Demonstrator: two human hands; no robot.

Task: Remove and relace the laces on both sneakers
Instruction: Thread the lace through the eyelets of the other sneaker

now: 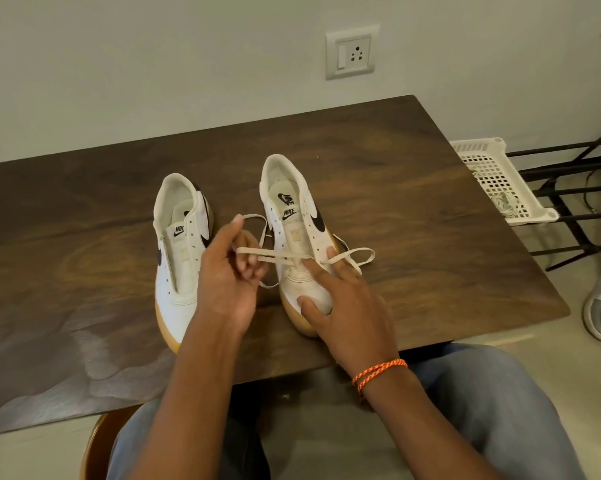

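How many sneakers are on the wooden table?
2. The left sneaker stands unlaced beside the left hand; the right sneaker lies under the right hand, with a lace across it.

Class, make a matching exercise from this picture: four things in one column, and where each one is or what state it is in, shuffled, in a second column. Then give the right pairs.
Things:
1. left sneaker
2. right sneaker
3. lace
4. basket

States:
A. beside the table, over a black rack
B. held by the left hand
C. no lace in it
D. toe under the right hand

Pairs: 1-C, 2-D, 3-B, 4-A
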